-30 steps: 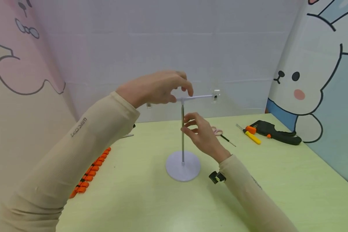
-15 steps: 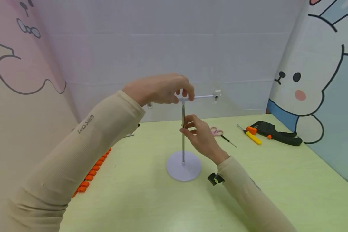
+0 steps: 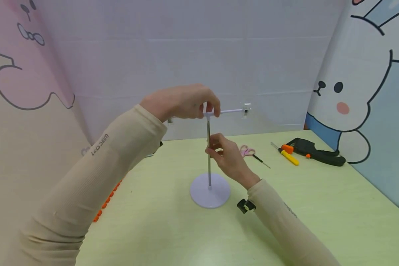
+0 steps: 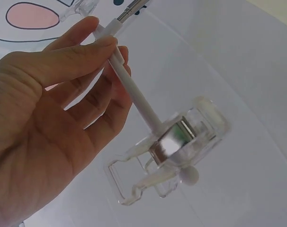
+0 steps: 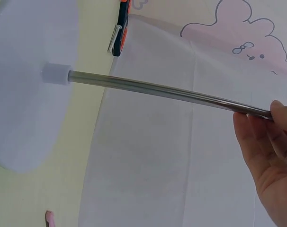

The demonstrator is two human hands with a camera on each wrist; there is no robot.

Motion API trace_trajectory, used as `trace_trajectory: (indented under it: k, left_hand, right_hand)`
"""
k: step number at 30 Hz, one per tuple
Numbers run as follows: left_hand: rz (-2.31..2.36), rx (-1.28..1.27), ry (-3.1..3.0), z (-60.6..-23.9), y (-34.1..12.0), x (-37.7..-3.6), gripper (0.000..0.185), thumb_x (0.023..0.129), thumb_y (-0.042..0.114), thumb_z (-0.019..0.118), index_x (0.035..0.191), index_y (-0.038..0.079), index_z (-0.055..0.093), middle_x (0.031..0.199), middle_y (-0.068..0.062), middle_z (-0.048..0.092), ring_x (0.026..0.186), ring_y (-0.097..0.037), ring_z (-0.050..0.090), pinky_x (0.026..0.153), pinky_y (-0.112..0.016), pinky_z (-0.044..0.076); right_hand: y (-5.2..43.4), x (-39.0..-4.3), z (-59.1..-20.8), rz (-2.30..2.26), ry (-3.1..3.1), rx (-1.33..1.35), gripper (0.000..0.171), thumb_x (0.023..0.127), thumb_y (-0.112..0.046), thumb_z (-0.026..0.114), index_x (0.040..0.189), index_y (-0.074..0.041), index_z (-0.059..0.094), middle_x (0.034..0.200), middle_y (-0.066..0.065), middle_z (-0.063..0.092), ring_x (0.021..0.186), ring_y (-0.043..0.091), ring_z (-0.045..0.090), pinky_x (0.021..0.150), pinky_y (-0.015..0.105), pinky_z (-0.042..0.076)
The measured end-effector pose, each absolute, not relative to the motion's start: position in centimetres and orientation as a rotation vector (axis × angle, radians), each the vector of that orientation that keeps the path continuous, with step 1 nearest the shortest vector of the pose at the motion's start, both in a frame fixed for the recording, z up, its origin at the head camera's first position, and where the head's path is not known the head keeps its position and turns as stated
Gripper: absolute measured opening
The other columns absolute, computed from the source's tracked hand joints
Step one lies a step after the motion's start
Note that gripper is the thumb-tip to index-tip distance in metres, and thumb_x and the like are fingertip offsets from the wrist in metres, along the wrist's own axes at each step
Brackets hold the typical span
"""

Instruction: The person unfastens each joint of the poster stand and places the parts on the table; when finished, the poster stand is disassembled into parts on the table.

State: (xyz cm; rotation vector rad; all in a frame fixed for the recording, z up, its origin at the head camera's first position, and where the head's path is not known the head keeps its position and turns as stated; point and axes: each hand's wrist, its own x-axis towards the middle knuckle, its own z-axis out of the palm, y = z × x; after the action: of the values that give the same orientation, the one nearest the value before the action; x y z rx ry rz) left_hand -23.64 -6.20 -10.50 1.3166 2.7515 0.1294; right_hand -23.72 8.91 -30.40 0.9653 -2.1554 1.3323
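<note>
A stand rises from a round white base (image 3: pixel 210 201) on the table, with an upright metal pole (image 3: pixel 209 168) and a thin white crossbar (image 3: pixel 232 111) on top. Clear plastic clips (image 4: pixel 172 146) sit at the crossbar's ends; one clip (image 3: pixel 246 108) shows at the right in the head view. My left hand (image 3: pixel 186 101) pinches the crossbar at its joint with the pole, thumb against fingers. Lower down, my right hand (image 3: pixel 228 157) holds the pole's upper part between thumb and fingertips, as the right wrist view (image 5: pixel 271 156) also shows.
Pink scissors (image 3: pixel 247 150) and a small black screwdriver (image 3: pixel 262 161) lie behind my right hand. Farther right are a yellow-handled screwdriver (image 3: pixel 288 156) and a black tool with orange parts (image 3: pixel 319 153). A row of orange pieces (image 3: pixel 108 199) lies partly hidden behind my left sleeve.
My left hand's fingers have come down onto the crossbar at the joint. My right hand has shifted slightly left and its fingers have drawn in on the pole.
</note>
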Motion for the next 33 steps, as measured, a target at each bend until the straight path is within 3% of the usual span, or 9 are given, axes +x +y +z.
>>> trace_trajectory:
  k: [6, 11, 18, 23, 33]
  left_hand:
    - [0.1, 1.298, 2.764, -10.51, -6.11, -23.64, 0.031, 0.088, -0.008, 0.059, 0.107, 0.013, 0.069, 0.099, -0.004, 0.059, 0.09, -0.02, 0.054, 0.078, -0.029, 0.048]
    - [0.08, 1.29, 2.767, -10.51, -6.05, -23.61, 0.031, 0.088, -0.007, 0.059, 0.109, 0.013, 0.069, 0.099, -0.004, 0.058, 0.089, -0.02, 0.053, 0.077, -0.029, 0.048]
    - [0.073, 1.307, 2.766, -10.46, -6.02, -23.64, 0.032, 0.087, -0.01, 0.058, 0.108, 0.012, 0.069, 0.098, -0.004, 0.059, 0.089, -0.019, 0.053, 0.077, -0.028, 0.048]
    - [0.083, 1.362, 2.759, -10.45, -6.09, -23.6, 0.035, 0.086, -0.014, 0.055, 0.106, 0.011, 0.07, 0.096, -0.004, 0.06, 0.088, -0.019, 0.054, 0.077, -0.028, 0.047]
    - [0.11, 1.372, 2.752, -10.65, -6.01, -23.78, 0.037, 0.086, -0.015, 0.054, 0.107, 0.01, 0.07, 0.097, -0.004, 0.06, 0.088, -0.019, 0.054, 0.077, -0.029, 0.048]
  right_hand:
    - [8.93, -23.68, -30.52, 1.365, -2.169, 0.981, 0.02, 0.087, 0.002, 0.064, 0.104, 0.0, 0.054, 0.089, 0.01, 0.061, 0.081, 0.021, 0.064, 0.067, 0.027, 0.055]
    - [8.87, -23.78, -30.7, 1.414, -2.156, 0.978, 0.018, 0.088, 0.004, 0.062, 0.103, 0.003, 0.053, 0.087, 0.015, 0.06, 0.079, 0.029, 0.064, 0.065, 0.035, 0.056]
    - [9.02, -23.96, -30.92, 1.389, -2.126, 1.013, 0.016, 0.089, 0.0, 0.062, 0.102, -0.002, 0.053, 0.085, 0.01, 0.059, 0.075, 0.026, 0.064, 0.063, 0.027, 0.055]
    - [9.01, -24.02, -30.96, 1.358, -2.131, 1.022, 0.017, 0.089, 0.001, 0.062, 0.101, -0.002, 0.052, 0.084, 0.008, 0.058, 0.074, 0.029, 0.063, 0.062, 0.026, 0.055]
    - [9.3, -24.23, -30.88, 1.286, -2.108, 1.042, 0.021, 0.086, 0.005, 0.064, 0.101, -0.002, 0.051, 0.081, 0.007, 0.059, 0.07, 0.023, 0.063, 0.06, 0.027, 0.055]
